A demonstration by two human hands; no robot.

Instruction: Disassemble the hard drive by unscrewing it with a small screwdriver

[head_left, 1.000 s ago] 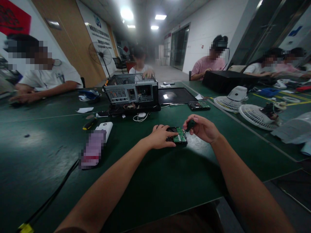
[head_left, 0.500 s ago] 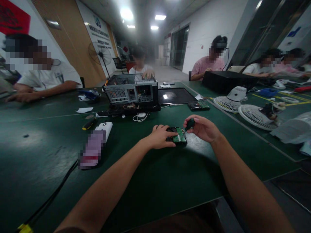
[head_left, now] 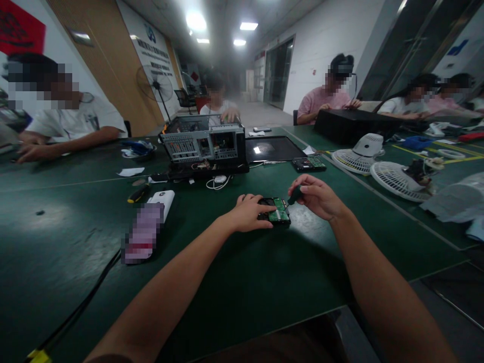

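A hard drive with a green circuit board [head_left: 279, 214] lies on the green table [head_left: 242, 272]. My left hand [head_left: 251, 213] rests over its left side, fingers spread, the index finger reaching onto the board and the thumb at the near edge. Between the thumb and fingers of my right hand [head_left: 315, 195] is a dark-handled screwdriver [head_left: 295, 194]. It tilts down to the left, its tip at the right part of the board; whether the tip sits in a screw is too small to tell.
Beyond the drive stand an open computer case [head_left: 204, 143], a black panel [head_left: 274, 149] and a second drive [head_left: 309, 164]. White fan parts [head_left: 401, 181] lie right; a yellow-black screwdriver [head_left: 138, 193] and white device [head_left: 168, 201] left. Several people sit around.
My right hand and the screwdriver have shifted very slightly, with the fingers turned a little on the handle. My left hand and the drive stay in place.
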